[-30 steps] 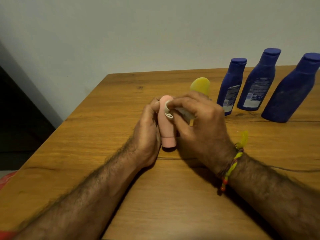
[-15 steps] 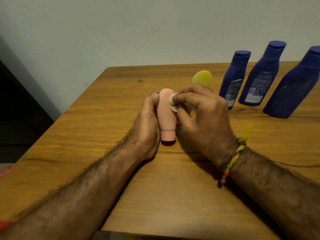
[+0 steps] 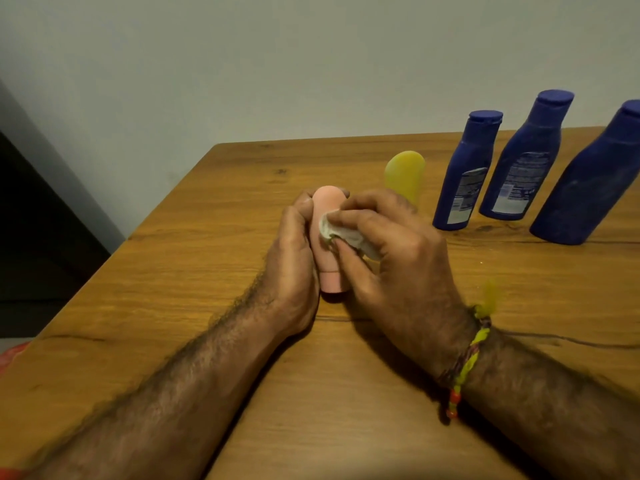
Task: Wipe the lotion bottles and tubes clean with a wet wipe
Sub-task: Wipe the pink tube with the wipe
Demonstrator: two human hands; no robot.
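A pink tube stands cap-down on the wooden table at the middle. My left hand grips its left side, fingers curled round it. My right hand pinches a crumpled white wet wipe and presses it against the tube's right side near the top. A yellow tube stands just behind my right hand, partly hidden. Three dark blue lotion bottles stand in a row at the back right.
The table's left edge runs diagonally, with a dark floor and doorway beyond it. A pale wall rises behind the table. Something red shows at the lower left, below the table edge. A braided thread band circles my right wrist.
The wipe has slid a little down the pink tube's side under my right fingers. My left hand keeps its hold on the tube. The camera has shifted slightly.
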